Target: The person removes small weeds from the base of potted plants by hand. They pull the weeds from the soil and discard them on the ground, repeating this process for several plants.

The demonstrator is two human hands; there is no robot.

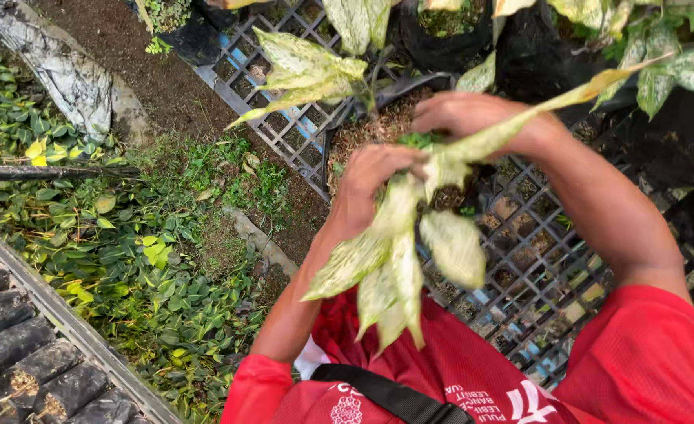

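Observation:
A plant with cream-speckled green leaves [398,259] grows in a black grow bag [339,137] filled with brown husk soil [378,126]. My left hand [370,180] is closed around a bunch of the plant's leaves, which hang down toward my red shirt. My right hand [472,114] reaches over the bag with its fingers curled at the base of the stem, beside a small green sprout [420,141]. A long pale leaf [566,98] lies across my right wrist.
The bag sits on a metal mesh bench [535,259] among other black bags [676,141] of speckled plants. Bare soil [151,71] and low green ground cover [143,259] lie to the left. A row of small black seedling bags [25,345] fills the bottom-left corner.

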